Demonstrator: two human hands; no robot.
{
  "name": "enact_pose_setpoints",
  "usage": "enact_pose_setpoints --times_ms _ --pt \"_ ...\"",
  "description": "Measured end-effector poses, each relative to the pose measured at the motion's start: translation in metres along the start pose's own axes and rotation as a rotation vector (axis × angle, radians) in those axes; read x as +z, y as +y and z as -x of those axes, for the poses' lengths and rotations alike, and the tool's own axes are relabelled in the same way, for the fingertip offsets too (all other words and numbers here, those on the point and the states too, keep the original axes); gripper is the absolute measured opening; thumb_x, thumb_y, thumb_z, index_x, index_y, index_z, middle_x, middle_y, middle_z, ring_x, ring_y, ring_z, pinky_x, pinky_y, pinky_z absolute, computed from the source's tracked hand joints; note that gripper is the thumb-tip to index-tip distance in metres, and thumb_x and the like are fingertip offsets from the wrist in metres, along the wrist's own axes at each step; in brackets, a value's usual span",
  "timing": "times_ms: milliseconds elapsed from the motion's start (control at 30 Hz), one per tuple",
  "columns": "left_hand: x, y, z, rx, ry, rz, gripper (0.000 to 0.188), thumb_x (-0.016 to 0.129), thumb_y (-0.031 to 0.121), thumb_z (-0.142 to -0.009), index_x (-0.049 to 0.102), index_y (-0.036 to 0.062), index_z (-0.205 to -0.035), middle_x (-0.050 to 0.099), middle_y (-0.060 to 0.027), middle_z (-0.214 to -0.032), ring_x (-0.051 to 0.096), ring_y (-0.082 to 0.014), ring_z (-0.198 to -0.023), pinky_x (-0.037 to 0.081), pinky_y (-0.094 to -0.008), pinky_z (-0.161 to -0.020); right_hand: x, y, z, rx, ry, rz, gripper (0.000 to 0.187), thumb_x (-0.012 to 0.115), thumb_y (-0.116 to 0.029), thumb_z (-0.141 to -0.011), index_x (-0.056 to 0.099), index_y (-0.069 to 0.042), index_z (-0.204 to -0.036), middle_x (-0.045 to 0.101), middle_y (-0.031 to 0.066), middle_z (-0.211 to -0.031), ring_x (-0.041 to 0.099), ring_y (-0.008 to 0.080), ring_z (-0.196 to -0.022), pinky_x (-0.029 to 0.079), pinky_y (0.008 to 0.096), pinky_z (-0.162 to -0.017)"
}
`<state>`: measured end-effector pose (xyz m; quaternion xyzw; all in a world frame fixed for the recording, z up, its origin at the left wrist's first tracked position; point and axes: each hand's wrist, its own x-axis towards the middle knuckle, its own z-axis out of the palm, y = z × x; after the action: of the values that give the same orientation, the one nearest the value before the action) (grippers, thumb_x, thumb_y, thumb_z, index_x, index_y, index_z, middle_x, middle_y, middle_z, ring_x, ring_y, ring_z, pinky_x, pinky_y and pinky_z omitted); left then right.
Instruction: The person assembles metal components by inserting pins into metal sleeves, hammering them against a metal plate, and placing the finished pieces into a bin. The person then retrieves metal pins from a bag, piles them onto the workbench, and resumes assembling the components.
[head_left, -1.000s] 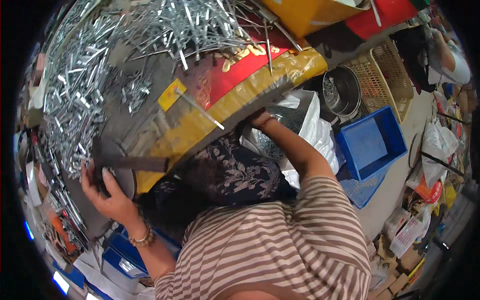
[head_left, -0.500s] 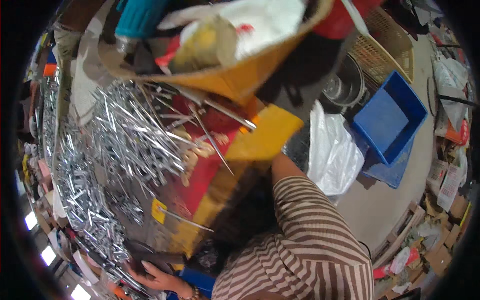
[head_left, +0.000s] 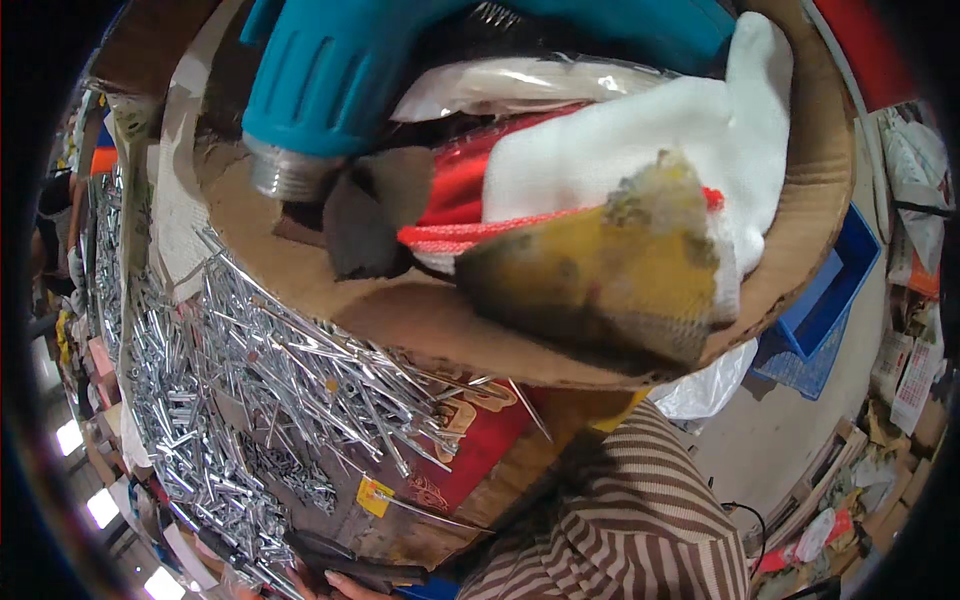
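My left hand (head_left: 345, 585) shows only in part at the bottom edge. Its fingers look spread beside a black-handled tool (head_left: 355, 568) and a heap of shiny metal rods and small parts (head_left: 190, 420). My right arm, in a brown-and-white striped sleeve (head_left: 640, 470), reaches forward under a cardboard box (head_left: 350, 330); the box hides the right hand. Inside the box lie a teal tool body with a threaded silver end (head_left: 310, 100), a white glove with a red cuff (head_left: 640, 140), and a stained yellow cloth piece (head_left: 610, 270).
A thin rod with a yellow tag (head_left: 375, 496) lies near a red printed sheet (head_left: 485, 455) on the work surface. To the right are a blue bin (head_left: 835, 290) and a white plastic bag (head_left: 710, 385). Cardboard scraps (head_left: 850, 500) pile up at the far right.
The cardboard box now fills much more of the view and hides the right forearm, basket and metal pot. My left hand has slipped toward the bottom edge.
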<state>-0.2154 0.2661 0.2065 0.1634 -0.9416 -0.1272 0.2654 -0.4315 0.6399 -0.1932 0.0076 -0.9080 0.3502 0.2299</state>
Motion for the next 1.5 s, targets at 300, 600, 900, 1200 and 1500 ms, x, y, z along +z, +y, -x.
enact_pose_setpoints --times_ms 300,600,900,1200,1500 --pt "0.001 -0.019 -0.018 0.218 -0.09 0.047 0.047 0.055 0.016 -0.106 0.045 -0.0029 -0.148 0.053 -0.0219 -0.144 0.055 -0.0317 -0.129 0.044 -0.0422 -0.111 -0.035 -0.029 0.104 0.187 -0.123 -0.054 0.027 0.066 -0.028 -0.087 0.071 -0.008 -0.104 0.073 0.0187 -0.099 0.069 0.0408 -0.086 0.056 0.0505 -0.071" --pt "0.015 -0.009 -0.02 0.235 -0.07 0.221 0.043 0.058 0.013 -0.105 0.051 -0.0043 -0.143 0.062 -0.0221 -0.132 0.062 -0.0291 -0.12 0.048 -0.0402 -0.105 -0.205 -0.038 0.194 0.745 -0.789 0.327 0.026 0.066 -0.018 -0.082 0.07 0.003 -0.098 0.071 0.0244 -0.104 0.071 0.041 -0.093 0.058 0.0504 -0.081" --pt "0.013 -0.005 -0.016 0.216 -0.043 0.209 0.041 0.059 0.013 -0.104 0.054 -0.0054 -0.14 0.061 -0.0223 -0.133 0.062 -0.0294 -0.12 0.047 -0.0397 -0.105 -0.203 -0.082 0.278 0.279 -1.51 0.401 0.027 0.064 -0.019 -0.087 0.074 -0.008 -0.11 0.074 0.0165 -0.109 0.073 0.034 -0.103 0.056 0.05 -0.087" --pt "0.014 -0.003 -0.017 0.259 -0.059 0.219 0.04 0.058 0.014 -0.105 0.054 -0.0065 -0.139 0.06 -0.0215 -0.136 0.061 -0.0296 -0.122 0.047 -0.04 -0.107 -0.15 -0.04 0.327 0.564 -1.661 0.27 0.043 0.06 -0.038 -0.092 0.072 -0.009 -0.121 0.072 0.0172 -0.12 0.069 0.0339 -0.113 0.053 0.048 -0.096" --pt "0.009 -0.011 -0.023 0.252 -0.081 0.174 0.04 0.059 0.018 -0.104 0.057 -0.0053 -0.137 0.059 -0.02 -0.139 0.059 -0.0301 -0.125 0.046 -0.0401 -0.11 -0.16 0.007 0.338 0.708 -1.144 0.323 0.035 0.059 -0.019 -0.087 0.072 -0.011 -0.119 0.074 0.018 -0.106 0.07 0.0378 -0.106 0.055 0.0498 -0.091"
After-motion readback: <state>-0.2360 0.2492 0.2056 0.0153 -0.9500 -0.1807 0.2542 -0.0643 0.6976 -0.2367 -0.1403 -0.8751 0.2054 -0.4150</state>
